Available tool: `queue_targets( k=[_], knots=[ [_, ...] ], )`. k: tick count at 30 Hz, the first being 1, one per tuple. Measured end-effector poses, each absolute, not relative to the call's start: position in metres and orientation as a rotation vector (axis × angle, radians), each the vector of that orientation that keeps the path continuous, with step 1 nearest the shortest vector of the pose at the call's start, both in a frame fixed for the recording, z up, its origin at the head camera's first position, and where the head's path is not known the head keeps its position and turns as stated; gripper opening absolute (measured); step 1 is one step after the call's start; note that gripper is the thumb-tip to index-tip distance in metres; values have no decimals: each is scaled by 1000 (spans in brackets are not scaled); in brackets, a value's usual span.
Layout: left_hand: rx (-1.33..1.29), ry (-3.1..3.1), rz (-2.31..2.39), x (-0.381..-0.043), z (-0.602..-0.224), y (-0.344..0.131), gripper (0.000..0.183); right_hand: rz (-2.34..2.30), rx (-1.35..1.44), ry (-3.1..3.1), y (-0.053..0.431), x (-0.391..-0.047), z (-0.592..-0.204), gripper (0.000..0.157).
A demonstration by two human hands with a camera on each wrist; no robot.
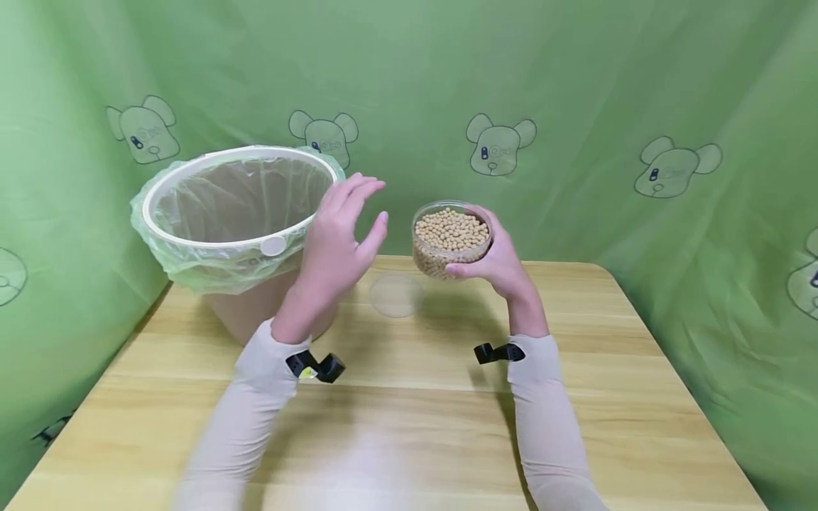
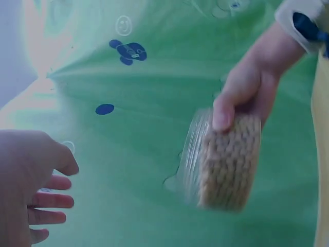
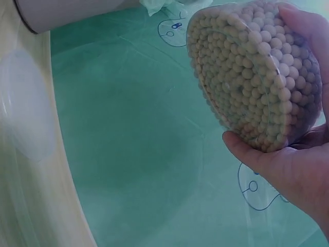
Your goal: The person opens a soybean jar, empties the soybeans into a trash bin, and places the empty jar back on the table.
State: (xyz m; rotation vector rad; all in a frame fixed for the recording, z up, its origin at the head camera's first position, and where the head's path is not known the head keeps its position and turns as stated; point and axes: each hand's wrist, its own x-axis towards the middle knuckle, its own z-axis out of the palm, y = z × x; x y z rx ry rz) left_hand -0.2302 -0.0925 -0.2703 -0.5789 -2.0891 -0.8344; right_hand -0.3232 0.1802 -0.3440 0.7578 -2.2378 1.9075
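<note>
A: Holding what in the right grip [image 1: 501,259]?

B: Holding a clear round tub [image 1: 429,264] — open at the top and filled with small beige balls [image 1: 451,229]. Curled around its side, with the thumb across the near wall.

A: Set down or raised?

B: Raised above the far part of the wooden surface [image 1: 575,397], to the right of the left grip [image 1: 336,241] and apart from it. Seen from below in the right wrist view.

A: And on the left?

B: Spread wide, with fairly straight fingers and the thumb held out towards the tub. Overlapping the bin [image 1: 239,309] in the head view — hard to tell whether touching its rim.

A: Lined with what, that bin?

B: Lined with a thin pale green bag [image 1: 211,270], folded out over the edge under a white ring [image 1: 284,152].

A: Anything between bin and tub?

B: Look for a translucent disc [image 1: 396,294] there, flat on the surface. Behind everything, note a green curtain [image 1: 409,85] printed with bear faces.
</note>
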Motion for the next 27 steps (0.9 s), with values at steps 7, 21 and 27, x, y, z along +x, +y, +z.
queue_targets(
  k=[7,21,27],
  knots=[
    [-432,-2127,-360,-226,-266,-121,31,1855,793,-2223,175,-322,-324,107],
    [-158,-1861,198,-246,-292,-122,26,1896,768,-2262,144,-328,-258,106],
    [-119,-1747,204,-256,-298,-121,28,1822,770,-2323,129,-334,-230,109]
  ],
)
